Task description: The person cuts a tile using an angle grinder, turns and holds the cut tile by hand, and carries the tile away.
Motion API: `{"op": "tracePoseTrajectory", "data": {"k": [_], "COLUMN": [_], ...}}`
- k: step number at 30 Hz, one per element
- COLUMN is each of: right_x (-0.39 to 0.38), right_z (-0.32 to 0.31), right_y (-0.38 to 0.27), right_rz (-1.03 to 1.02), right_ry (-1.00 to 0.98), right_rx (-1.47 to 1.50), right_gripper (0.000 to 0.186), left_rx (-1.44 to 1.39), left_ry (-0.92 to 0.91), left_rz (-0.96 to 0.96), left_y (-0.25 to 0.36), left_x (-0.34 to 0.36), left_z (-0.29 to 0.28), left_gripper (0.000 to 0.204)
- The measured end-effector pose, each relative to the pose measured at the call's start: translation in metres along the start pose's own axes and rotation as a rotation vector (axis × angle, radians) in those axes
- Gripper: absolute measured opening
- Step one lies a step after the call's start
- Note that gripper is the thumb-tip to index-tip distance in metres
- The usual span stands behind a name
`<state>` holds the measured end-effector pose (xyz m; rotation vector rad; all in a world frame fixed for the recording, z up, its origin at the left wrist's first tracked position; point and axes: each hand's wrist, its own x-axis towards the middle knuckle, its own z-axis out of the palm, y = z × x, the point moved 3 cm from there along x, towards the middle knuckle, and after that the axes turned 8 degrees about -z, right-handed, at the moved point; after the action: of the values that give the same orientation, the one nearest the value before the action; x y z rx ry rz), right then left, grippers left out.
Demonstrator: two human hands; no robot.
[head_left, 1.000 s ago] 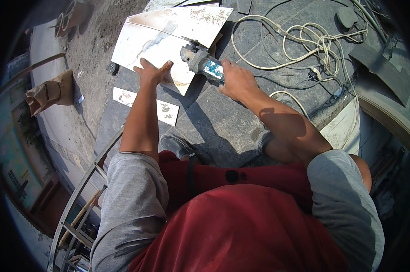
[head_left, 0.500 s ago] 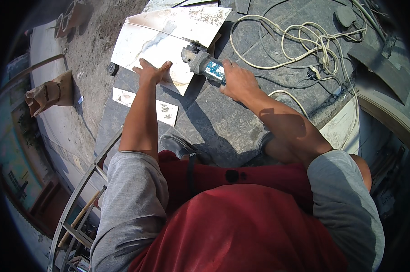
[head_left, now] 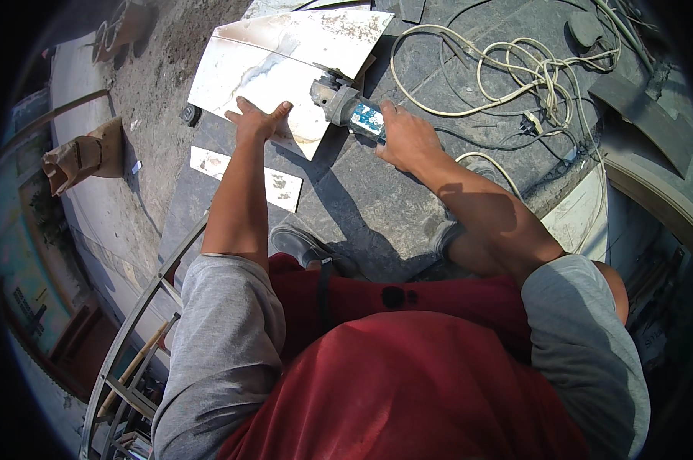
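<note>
A white, marbled tile slab (head_left: 247, 57) with a line across it lies on dark grey paving. My left hand (head_left: 256, 121) presses on its lower left part, fingers spread and thumb out. My right hand (head_left: 404, 138) is wrapped round an angle grinder (head_left: 345, 107) with a blue label, whose disc (head_left: 330, 77) is at the slab's right side, near that line; whether it touches is hard to tell. A narrow white strip (head_left: 281, 188) lies below the slab. A small dark round object (head_left: 190, 115) sits left of the slab.
Tangled cream and black cables (head_left: 515, 84) lie to the right, with a plug (head_left: 530, 124). A brown paper sack (head_left: 78, 161) is at left on dusty ground. A curved metal frame (head_left: 155, 280) is at lower left, dark curved pieces (head_left: 645, 130) at right. My shoes stand below the slab.
The grinder and my right hand have moved slightly to the right along the slab. My left hand has stayed in place.
</note>
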<state>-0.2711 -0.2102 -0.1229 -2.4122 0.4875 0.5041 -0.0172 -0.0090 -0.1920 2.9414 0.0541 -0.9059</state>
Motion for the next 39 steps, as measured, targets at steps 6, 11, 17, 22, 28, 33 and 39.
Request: {"op": "tracePoseTrajectory", "data": {"k": [6,11,17,22,28,33,39], "right_x": [-0.002,-0.007,-0.018,-0.037,-0.049,0.006,0.108], "right_z": [0.002,0.003,0.002,-0.013,-0.069,-0.09,-0.086], "right_y": [0.004,0.006,0.008,0.019,0.015,-0.029,-0.104], "right_rz": [-0.019,-0.022,-0.008,0.015,-0.014,-0.036,-0.104], "right_ry": [0.002,0.043,0.046,-0.025,-0.037,0.07,0.112], "right_rx": [-0.008,-0.015,-0.027,-0.074,-0.16,-0.147,-0.037], "right_gripper": [0.077,0.068,0.068,0.069,0.079,0.077,0.068], "left_rx": [-0.021,0.004,0.001,-0.019,-0.015,-0.061,-0.085], "left_ry": [-0.008,-0.005,-0.013,-0.026,-0.035,-0.035,-0.104], "left_rz": [-0.012,-0.035,-0.044,-0.059,-0.115,-0.129,-0.039], "left_y": [0.001,0.002,0.002,0.002,0.003,-0.003,-0.01], "left_x": [-0.002,0.0,0.0,-0.002,-0.005,-0.002,0.001], "left_z": [-0.001,-0.001,-0.002,-0.003,-0.004,-0.002,-0.001], "left_gripper": [0.147,0.148,0.147,0.146,0.141,0.138,0.143]}}
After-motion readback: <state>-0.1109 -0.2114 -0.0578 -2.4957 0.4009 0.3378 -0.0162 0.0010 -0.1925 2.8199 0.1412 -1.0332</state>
